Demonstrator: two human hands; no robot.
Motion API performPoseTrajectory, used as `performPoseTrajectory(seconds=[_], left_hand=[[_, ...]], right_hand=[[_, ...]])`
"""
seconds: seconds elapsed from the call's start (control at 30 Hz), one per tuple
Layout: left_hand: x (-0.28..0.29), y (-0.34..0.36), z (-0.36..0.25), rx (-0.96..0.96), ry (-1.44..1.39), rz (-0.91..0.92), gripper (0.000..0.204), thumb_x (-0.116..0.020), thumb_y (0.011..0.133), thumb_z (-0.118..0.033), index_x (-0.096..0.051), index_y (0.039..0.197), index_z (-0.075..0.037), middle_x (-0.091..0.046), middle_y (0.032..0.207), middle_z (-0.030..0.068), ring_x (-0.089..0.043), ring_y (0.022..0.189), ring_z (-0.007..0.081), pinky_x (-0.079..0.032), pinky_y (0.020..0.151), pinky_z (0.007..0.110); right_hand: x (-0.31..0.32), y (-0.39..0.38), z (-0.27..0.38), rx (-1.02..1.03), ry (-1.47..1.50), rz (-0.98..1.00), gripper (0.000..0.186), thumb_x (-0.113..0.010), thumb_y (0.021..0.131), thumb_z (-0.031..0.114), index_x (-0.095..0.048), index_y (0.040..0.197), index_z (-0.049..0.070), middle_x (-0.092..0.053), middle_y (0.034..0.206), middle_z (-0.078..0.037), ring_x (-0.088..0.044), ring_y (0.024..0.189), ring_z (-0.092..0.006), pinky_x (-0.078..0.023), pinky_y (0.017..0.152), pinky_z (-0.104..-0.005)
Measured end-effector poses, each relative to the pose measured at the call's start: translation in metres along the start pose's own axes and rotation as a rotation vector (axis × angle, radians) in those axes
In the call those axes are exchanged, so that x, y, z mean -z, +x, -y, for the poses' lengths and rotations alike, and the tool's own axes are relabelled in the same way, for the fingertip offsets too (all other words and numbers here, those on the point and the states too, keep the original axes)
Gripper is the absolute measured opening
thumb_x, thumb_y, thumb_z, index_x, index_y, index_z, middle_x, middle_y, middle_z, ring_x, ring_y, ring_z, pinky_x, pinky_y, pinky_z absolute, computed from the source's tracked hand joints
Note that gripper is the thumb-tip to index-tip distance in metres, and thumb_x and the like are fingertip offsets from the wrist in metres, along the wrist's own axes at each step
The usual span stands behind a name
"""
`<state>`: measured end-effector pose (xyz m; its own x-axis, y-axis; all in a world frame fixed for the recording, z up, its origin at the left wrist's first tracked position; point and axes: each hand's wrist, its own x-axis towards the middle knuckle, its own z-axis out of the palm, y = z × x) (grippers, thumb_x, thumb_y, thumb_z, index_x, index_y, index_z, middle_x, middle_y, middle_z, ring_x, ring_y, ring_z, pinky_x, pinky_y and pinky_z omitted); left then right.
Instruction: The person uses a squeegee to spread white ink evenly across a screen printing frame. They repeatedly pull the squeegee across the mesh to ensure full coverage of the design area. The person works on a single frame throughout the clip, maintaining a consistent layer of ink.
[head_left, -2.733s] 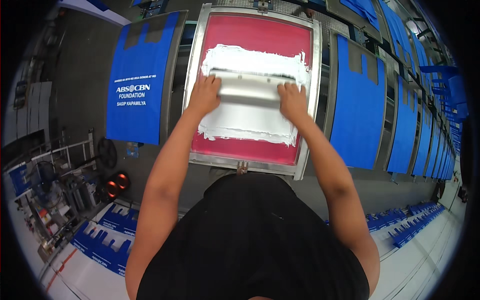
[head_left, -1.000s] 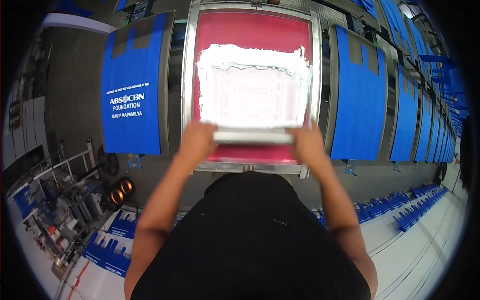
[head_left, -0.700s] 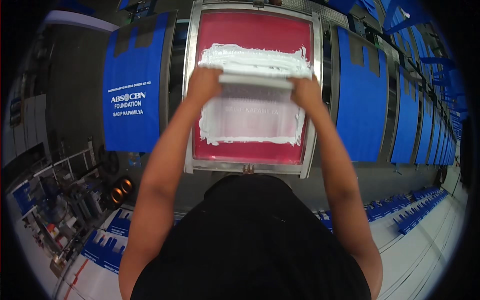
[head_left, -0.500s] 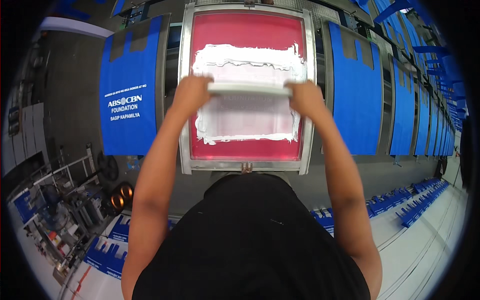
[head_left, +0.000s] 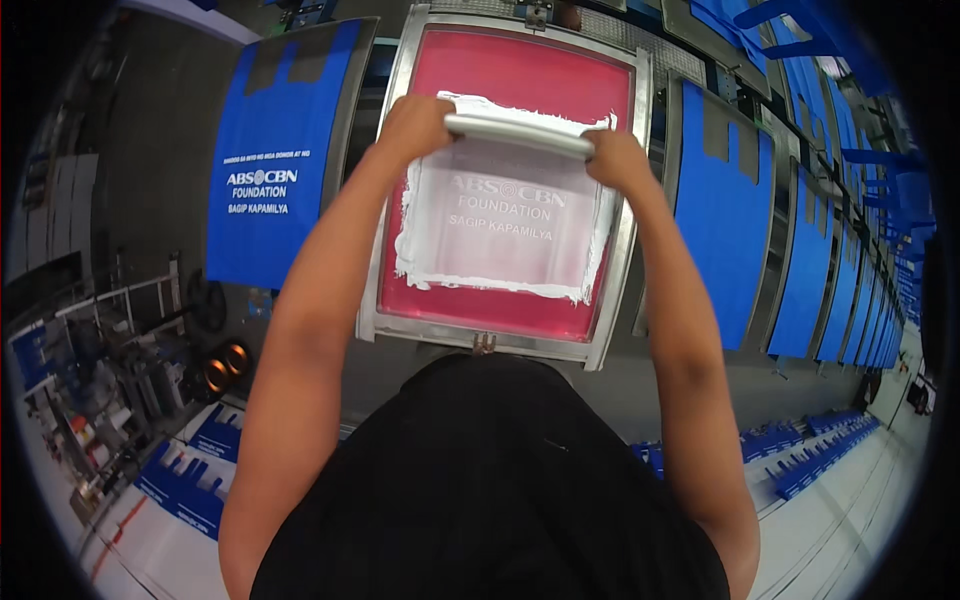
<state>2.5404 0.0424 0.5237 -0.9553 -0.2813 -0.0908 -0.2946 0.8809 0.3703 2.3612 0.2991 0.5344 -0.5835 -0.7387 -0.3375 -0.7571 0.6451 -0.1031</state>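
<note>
Now both hands grip a long squeegee (head_left: 520, 133): left hand (head_left: 415, 125) wraps one end, right hand (head_left: 618, 160) the other. Below the fingers, white ink already covers the pink screen (head_left: 510, 190). Beyond them, a small strip looks unspread.

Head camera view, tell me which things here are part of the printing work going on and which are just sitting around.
In use:
left hand and right hand, gripping the squeegee
pink screen in its metal frame
white ink spread on the screen

Lying about:
printed blue bag to the left
row of blue bags to the right
stacked blue bags lower left
</note>
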Motion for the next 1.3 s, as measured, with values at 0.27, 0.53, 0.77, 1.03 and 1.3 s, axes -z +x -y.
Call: performPoseTrajectory(seconds=[0.27,0.53,0.77,1.03,1.3], left_hand=[[0.022,-0.068,-0.015,0.086,-0.059,-0.668,0.049,-0.077,0.076,-0.034,-0.061,0.116,-0.01,-0.061,0.112,0.0163,-0.056,0.106,0.0339,-0.045,0.086,0.044],[-0.129,-0.312,-0.109,0.545,-0.992,0.817,0.049,-0.063,0.089,-0.05,-0.067,0.086,-0.001,-0.065,0.081,0.008,-0.06,0.078,0.0145,-0.047,0.069,0.032],[-0.145,-0.324,-0.119,0.371,-1.307,0.642,0.041,-0.057,0.096,-0.04,-0.063,0.081,-0.002,-0.058,0.072,-0.0026,-0.051,0.068,0.0066,-0.043,0.062,0.026],[-0.106,-0.321,-0.134,0.334,-1.467,0.64,0.038,-0.052,0.099,-0.037,-0.064,0.081,-0.005,-0.056,0.069,-0.0033,-0.048,0.061,0.0054,-0.039,0.055,0.022],[-0.127,-0.32,-0.134,0.433,-1.297,0.628,0.045,-0.052,0.097,-0.043,-0.065,0.077,-0.005,-0.057,0.064,-0.0015,-0.05,0.059,0.0081,-0.04,0.054,0.025]], right_hand=[[0.07,0.036,-0.015,0.124,0.043,0.062,0.049,-0.056,0.064,0.01,-0.068,0.112,0.012,-0.068,0.101,-0.019,-0.064,0.097,-0.0353,-0.051,0.089,-0.0422],[0.042,0.055,-0.01,0.159,0.055,0.127,0.051,-0.062,0.063,0.01,-0.067,0.114,0.009,-0.067,0.107,-0.019,-0.062,0.104,-0.0347,-0.048,0.093,-0.0406],[0.048,0.054,0.038,0.155,0.057,0.003,0.052,-0.059,0.065,0.009,-0.066,0.117,0.013,-0.067,0.109,-0.018,-0.062,0.104,-0.0352,-0.048,0.092,-0.0409],[0.037,-0.065,0.084,0.16,0.031,0.033,0.053,-0.058,0.065,0.004,-0.066,0.117,0.014,-0.068,0.102,-0.018,-0.064,0.097,-0.0354,-0.051,0.086,-0.0414],[-0.035,-0.251,0.143,0.166,0.105,-0.111,0.038,-0.063,0.067,0.003,-0.064,0.105,0.008,-0.066,0.095,-0.01,-0.06,0.092,-0.0288,-0.044,0.08,-0.0419]])
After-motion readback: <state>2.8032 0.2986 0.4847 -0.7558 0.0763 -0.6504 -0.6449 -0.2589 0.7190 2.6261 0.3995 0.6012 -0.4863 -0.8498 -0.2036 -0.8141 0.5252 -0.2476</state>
